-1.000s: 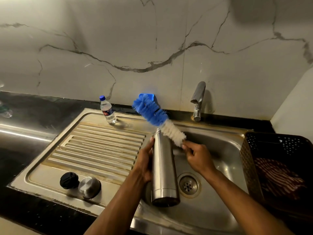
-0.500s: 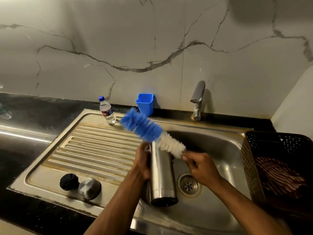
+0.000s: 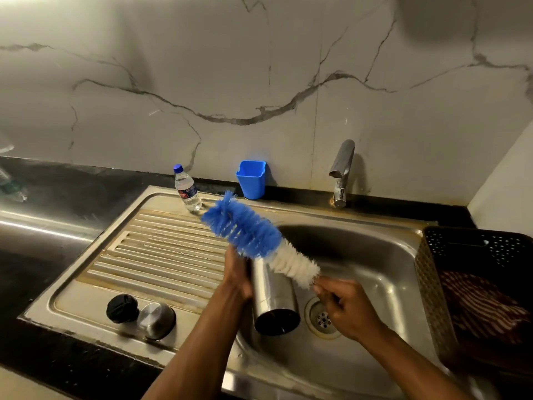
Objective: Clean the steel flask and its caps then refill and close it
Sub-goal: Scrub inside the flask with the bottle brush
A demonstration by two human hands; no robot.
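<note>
Gripping the steel flask [image 3: 274, 298] over the sink [image 3: 375, 255] with the left hand [image 3: 238, 272]; pinching the bottle brush [image 3: 253, 241], handle seemingly hidden, in the right hand [image 3: 346, 307].

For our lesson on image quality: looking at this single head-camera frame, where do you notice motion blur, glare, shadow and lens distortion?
Head view: the right hand gripping the bottle brush is smeared by motion; the steel flask in the left hand looks sharper. Head view: a bright glare streak crosses the counter at left. Head view: a soft dark shadow sits at top right of the wall, and the wide lens bends the sink edges.
</note>
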